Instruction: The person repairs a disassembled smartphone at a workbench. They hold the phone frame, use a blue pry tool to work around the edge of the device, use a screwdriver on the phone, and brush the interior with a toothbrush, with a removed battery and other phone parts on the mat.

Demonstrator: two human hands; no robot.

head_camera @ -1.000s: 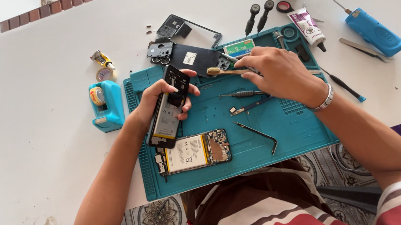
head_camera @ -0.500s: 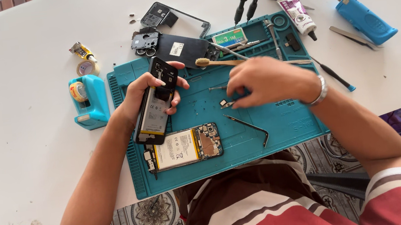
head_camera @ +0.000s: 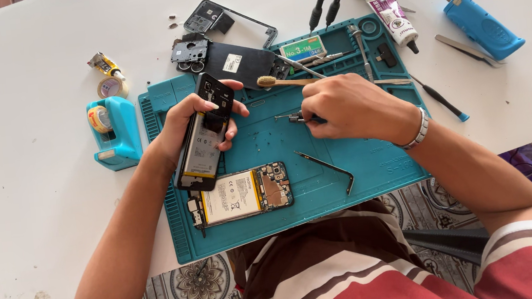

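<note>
The left hand (head_camera: 194, 121) holds an opened phone (head_camera: 203, 131) tilted up off the teal mat (head_camera: 372, 158), fingers wrapped round its edges and thumb pressed along the near side; the battery inside faces up. It has kept that grip over the last second, though the phone has swung a little more upright.

The right hand (head_camera: 347, 105) is what has changed. A second ago it hovered farther back, over the wooden brush (head_camera: 285, 81); now it has come down to the middle of the mat and its fingers are pinched shut on a small screwdriver (head_camera: 299, 118), whose metal tip pokes out to the left, towards the phone. So the hand has traded reaching for gripping a tool, and the tip sits just beside the held phone without touching it.

A second phone (head_camera: 241, 195), also open, lies flat on the mat near the person's body, below the held one. Bent tweezers (head_camera: 327, 166) lie to its right. Off the mat's left edge stands a blue tape dispenser (head_camera: 113, 132); a blue electric tool (head_camera: 480, 25) lies well apart at the far right.
</note>
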